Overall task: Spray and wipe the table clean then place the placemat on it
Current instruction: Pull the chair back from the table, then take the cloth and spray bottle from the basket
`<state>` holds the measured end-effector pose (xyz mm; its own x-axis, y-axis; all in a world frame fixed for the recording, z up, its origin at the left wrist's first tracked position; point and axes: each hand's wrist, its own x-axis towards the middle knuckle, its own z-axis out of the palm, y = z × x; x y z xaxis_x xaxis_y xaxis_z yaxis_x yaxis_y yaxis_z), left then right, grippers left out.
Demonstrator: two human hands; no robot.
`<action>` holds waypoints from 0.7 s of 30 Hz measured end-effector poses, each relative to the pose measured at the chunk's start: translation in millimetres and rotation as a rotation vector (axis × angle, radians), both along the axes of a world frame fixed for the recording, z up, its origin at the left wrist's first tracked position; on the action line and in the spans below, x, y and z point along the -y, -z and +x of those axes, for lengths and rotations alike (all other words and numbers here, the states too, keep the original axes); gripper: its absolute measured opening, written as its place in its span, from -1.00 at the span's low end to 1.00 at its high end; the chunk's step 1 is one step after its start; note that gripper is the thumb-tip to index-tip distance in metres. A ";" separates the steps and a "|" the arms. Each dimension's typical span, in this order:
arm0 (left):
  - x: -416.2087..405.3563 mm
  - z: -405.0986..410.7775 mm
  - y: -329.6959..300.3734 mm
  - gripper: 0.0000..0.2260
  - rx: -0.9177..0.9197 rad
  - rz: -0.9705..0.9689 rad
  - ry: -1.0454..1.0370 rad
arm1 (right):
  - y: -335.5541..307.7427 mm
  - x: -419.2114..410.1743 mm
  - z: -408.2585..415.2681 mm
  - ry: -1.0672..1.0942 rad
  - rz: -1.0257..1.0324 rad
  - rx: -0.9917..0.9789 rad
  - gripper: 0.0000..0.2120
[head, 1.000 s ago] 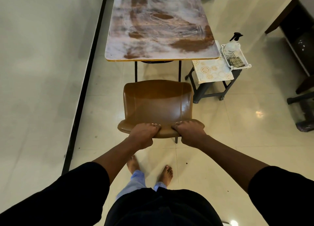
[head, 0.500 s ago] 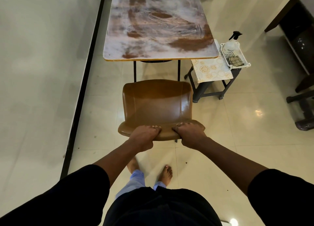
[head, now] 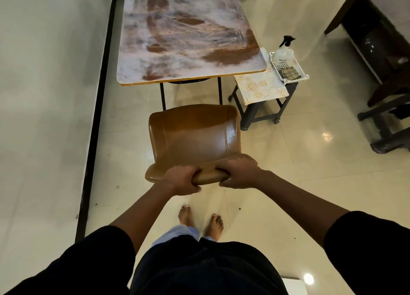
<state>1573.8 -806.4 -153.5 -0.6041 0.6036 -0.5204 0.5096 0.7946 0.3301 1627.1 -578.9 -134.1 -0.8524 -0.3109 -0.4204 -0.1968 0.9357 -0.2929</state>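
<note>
Head view — spray bottle (head: 281, 55) label unreadable; both hands grip chair (head: 195, 137).

The brown chair (head: 195, 137) blocks the table's (head: 188, 28) near edge; open floor (head: 310, 161) lies right.

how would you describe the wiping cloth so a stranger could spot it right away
Start at the smeared table, then look right to the low dark stool beside it. A white basket sits on top, holding a spray bottle and the cloth, the only folded, plaid thing there.
</note>
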 end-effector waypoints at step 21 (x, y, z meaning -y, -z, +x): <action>-64.5 -45.9 -66.0 -0.73 0.385 0.549 -0.201 | -39.4 -36.4 5.9 1.044 -0.670 -0.341 -0.88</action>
<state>1527.9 -741.9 -87.5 -0.5654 0.7362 -0.3720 0.1361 0.5281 0.8382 1633.0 -542.5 -94.6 -0.8515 0.5005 -0.1562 0.3790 0.3817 -0.8430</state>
